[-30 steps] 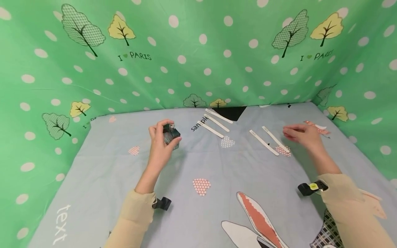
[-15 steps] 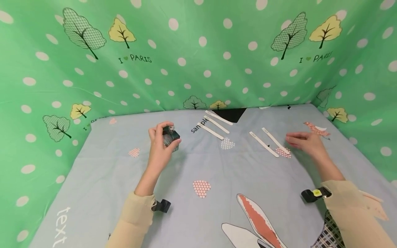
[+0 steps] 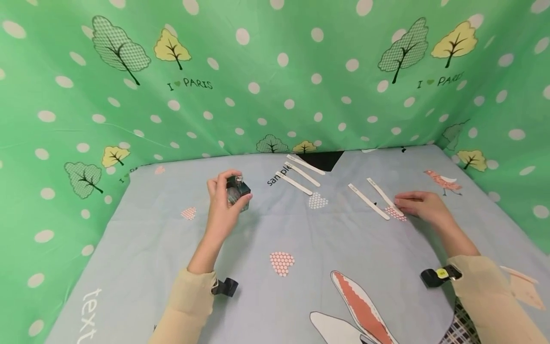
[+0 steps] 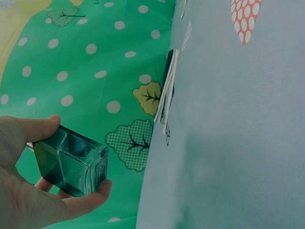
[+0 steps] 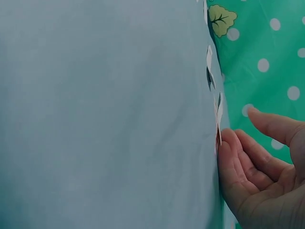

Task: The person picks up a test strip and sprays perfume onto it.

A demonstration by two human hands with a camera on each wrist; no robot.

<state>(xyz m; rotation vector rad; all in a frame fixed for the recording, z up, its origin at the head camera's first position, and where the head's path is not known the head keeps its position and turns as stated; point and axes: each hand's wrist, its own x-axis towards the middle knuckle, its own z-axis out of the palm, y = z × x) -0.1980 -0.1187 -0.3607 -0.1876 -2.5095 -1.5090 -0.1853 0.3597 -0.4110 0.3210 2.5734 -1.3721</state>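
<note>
In the head view, my left hand [image 3: 221,210] grips a square green glass perfume bottle [image 3: 237,192] above the left half of the table. The left wrist view shows the bottle [image 4: 74,162] tilted between thumb and fingertips. Over on the right, fingertips of my right hand [image 3: 423,208] are right at the near end of a white paper strip [image 3: 382,193]. A second strip [image 3: 368,201] lies just left of it. Seen from the right wrist, that hand [image 5: 267,176] has its fingers bent softly on the cloth, the thumb well apart and nothing between them.
Three more white strips [image 3: 302,174] lie side by side farther back, near the printed word "sample". A pale blue printed cloth [image 3: 240,296] covers the table. A green dotted curtain [image 3: 275,71] closes off the back and both sides.
My right hand has come down toward me, and its fingertips now reach the strip's near end. The left hand with the perfume bottle has stayed nearly still.
</note>
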